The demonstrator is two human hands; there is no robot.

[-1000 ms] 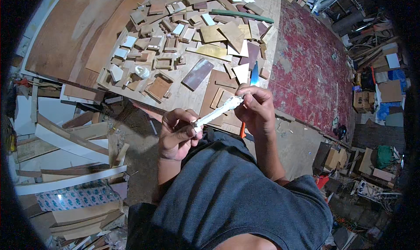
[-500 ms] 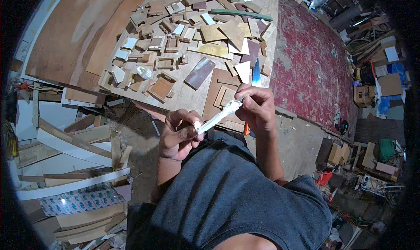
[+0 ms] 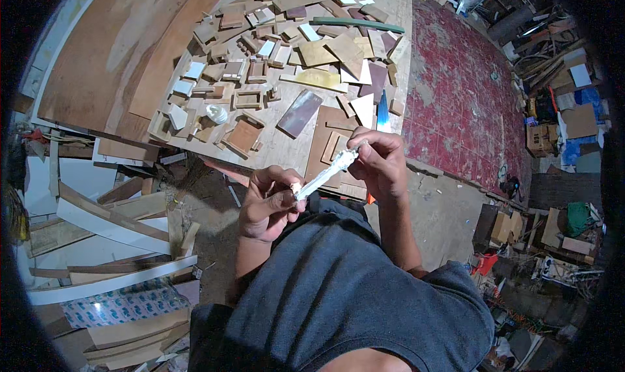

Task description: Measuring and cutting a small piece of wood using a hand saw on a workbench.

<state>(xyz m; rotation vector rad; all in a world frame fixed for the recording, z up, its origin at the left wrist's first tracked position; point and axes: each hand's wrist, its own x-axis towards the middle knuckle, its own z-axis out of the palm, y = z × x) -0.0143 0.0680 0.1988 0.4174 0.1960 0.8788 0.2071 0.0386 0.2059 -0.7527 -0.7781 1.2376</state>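
Note:
A thin stick smeared with thick white paste (image 3: 327,175) is held slantwise between both hands, just above the near edge of the table. My right hand (image 3: 382,167) pinches its upper end between thumb and fingers. My left hand (image 3: 267,206) is closed at the lower end, where a small pale bit shows at the fingertips; its kind is too small to tell. Beyond the hands, a small wooden frame (image 3: 333,147) lies on a brown board (image 3: 319,130). A handsaw with a blue-looking blade (image 3: 383,111) lies beside it, partly hidden by my right hand.
The wooden table (image 3: 273,130) bears several small wooden boxes (image 3: 248,98), flat offcuts (image 3: 319,53), a long green strip (image 3: 358,24) and a round white object (image 3: 216,114). Stacked boards (image 3: 117,222) lie at left. A worn red surface (image 3: 456,92) adjoins the table at right.
Both hands keep their hold on the paste-covered stick, with barely any movement. The view has shifted very slightly.

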